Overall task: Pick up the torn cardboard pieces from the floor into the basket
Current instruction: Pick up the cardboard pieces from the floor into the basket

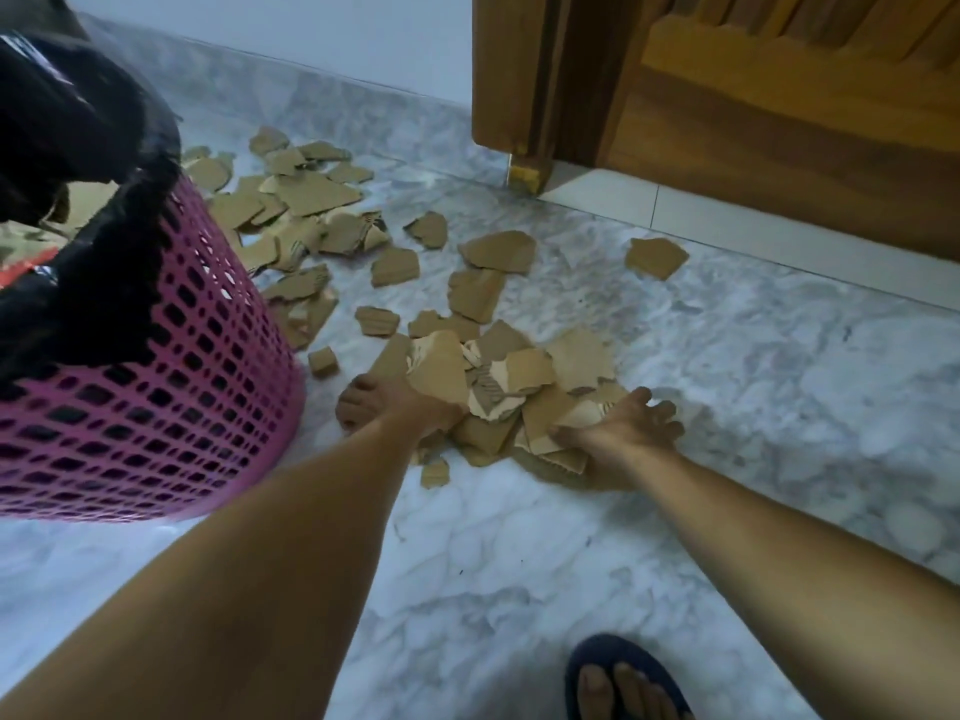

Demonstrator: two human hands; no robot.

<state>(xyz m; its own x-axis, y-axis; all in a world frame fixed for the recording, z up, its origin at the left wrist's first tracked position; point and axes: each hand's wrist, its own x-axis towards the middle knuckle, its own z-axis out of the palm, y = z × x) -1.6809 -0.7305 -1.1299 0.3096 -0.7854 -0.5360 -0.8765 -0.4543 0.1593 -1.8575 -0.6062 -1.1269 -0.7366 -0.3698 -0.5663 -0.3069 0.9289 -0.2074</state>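
Seen from above, a person crouches over a grey-white marble floor (pixel 727 387) strewn with torn cardboard pieces (pixel 311 210). Both bare forearms reach forward to a heap of cardboard (pixel 498 387) just right of centre. The left hand (pixel 384 405) presses against the heap's 9 o'clock side, its fingers curled along the floor and a large piece leaning on the back of the hand; how firm its grip is cannot be told. The right hand (pixel 623 423) cups the heap from 4 o'clock, thumb and fingers curled around several pieces at the heap's near edge. More pieces trail away toward 11 o'clock, and one lone piece (pixel 655 257) lies apart at 2 o'clock. A pink lattice basket (pixel 171 387) lined with a black bag (pixel 78 148) stands at 9 o'clock, with some cardboard visible inside. A wooden door (pixel 779 96) and its frame fill the 1 o'clock corner. At 5 o'clock, toes in a dark blue sandal (pixel 623 678) rest on the floor.
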